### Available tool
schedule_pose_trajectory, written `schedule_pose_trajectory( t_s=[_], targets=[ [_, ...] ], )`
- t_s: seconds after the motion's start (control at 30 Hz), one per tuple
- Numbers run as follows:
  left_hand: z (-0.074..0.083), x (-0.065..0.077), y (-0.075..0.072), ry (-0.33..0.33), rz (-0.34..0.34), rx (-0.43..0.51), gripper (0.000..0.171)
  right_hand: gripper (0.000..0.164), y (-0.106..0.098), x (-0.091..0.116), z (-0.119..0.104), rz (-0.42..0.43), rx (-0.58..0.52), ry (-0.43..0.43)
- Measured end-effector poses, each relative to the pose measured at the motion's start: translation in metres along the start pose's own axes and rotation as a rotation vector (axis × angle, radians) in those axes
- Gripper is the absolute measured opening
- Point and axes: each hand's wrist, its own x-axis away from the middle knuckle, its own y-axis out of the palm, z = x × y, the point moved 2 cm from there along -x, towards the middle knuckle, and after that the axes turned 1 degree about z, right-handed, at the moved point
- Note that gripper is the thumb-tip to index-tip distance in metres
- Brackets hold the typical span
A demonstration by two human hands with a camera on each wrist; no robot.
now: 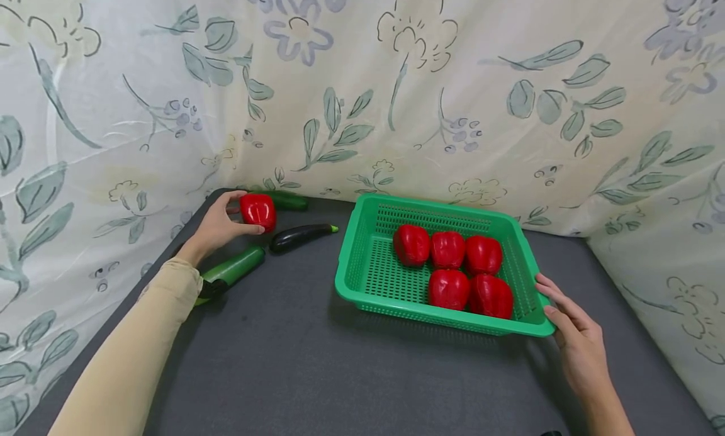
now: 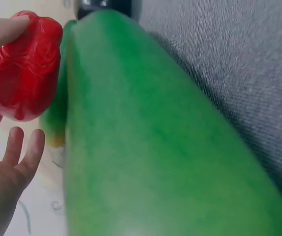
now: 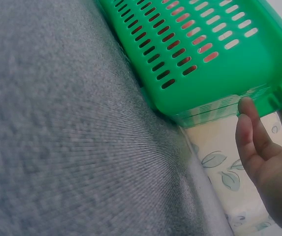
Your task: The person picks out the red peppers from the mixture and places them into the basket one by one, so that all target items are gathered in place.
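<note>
At the far left of the table, my left hand [image 1: 215,227] holds a glossy red bell pepper [image 1: 259,213] between thumb and fingers. In the left wrist view the thumb lies on the top of the pepper [image 2: 25,73], while other fingers spread loosely below it. A green zucchini [image 1: 235,267] lies under the left wrist, and a dark eggplant [image 1: 300,237] is just right of the held pepper. My right hand [image 1: 580,341] grips the right rim of a green plastic basket [image 1: 396,302], thumb near the front corner. Several red bell peppers [image 1: 449,250] sit inside the basket.
Another long green vegetable [image 1: 289,201] lies at the back left, partly behind the held pepper. A floral curtain [image 1: 362,96] closes off the back and both sides of the dark grey table [image 1: 351,373].
</note>
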Motion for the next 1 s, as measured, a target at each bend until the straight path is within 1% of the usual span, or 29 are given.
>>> schedule_pose_trajectory(
  t_s=[0.13, 0.33, 0.6, 0.8, 1.0],
  targets=[
    [0.006, 0.005, 0.001, 0.017, 0.005, 0.022, 0.09, 0.04, 0.0, 0.001, 0.001, -0.008, -0.014, -0.01],
    [0.016, 0.015, 0.007, 0.062, 0.008, 0.064, 0.091, 0.041, -0.001, 0.001, 0.002, -0.006, -0.011, -0.01],
    [0.036, 0.027, 0.016, 0.122, 0.031, 0.133, 0.089, 0.041, -0.001, 0.001, 0.003, -0.001, -0.002, -0.006],
    [0.046, 0.035, 0.026, 0.148, 0.053, 0.163, 0.088, 0.041, 0.001, 0.003, 0.005, 0.007, -0.002, -0.006],
    [0.057, 0.04, 0.038, 0.217, 0.063, 0.216, 0.089, 0.041, 0.001, 0.005, 0.006, 0.016, -0.004, -0.012]
  ],
)
